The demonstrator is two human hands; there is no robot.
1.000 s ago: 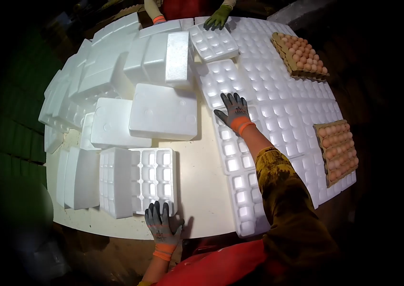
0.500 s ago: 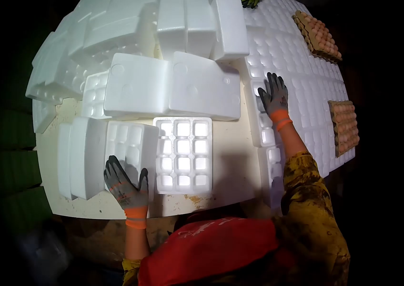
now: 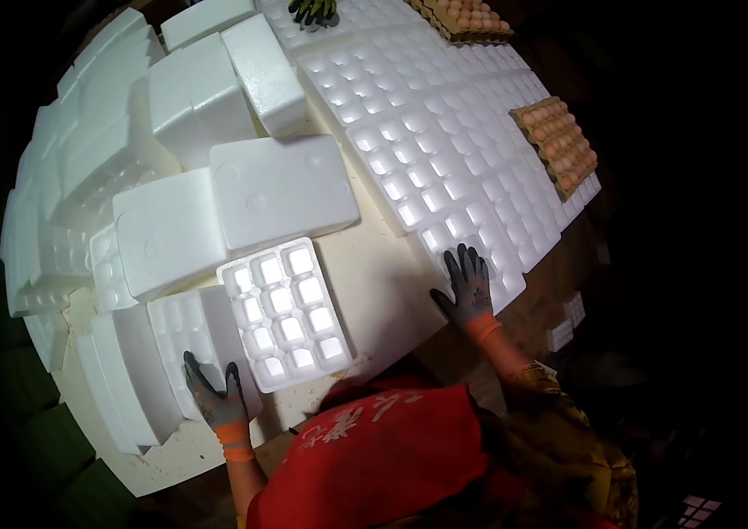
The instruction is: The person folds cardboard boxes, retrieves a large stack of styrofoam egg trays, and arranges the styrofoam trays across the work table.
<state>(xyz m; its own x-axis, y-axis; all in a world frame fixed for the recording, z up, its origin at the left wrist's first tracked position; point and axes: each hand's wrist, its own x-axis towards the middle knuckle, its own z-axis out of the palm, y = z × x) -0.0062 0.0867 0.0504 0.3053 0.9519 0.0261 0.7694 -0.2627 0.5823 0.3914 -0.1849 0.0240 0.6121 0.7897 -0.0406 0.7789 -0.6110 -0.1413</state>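
My left hand (image 3: 215,401), in a grey and black glove with an orange cuff, rests with fingers apart on a white foam tray (image 3: 182,331) tilted on its side. Beside that tray a foam tray with square hollows (image 3: 288,301) lies face up and holds nothing. My right hand (image 3: 467,291), gloved alike, touches the near end of the joined foam trays (image 3: 445,167) on the right, its fingers spread. Neither hand is wrapped round anything.
White foam blocks (image 3: 281,189) stand in stacks across the left and back of the pale table (image 3: 383,309). Two cartons of brown eggs (image 3: 561,145) sit on the foam trays at the far right. Another person's gloved hand (image 3: 312,11) shows at the top edge.
The view has turned and shifted. My left hand has gone from the face-up tray's near edge to the tilted tray. My right hand has come nearer, to the tray row's near end.
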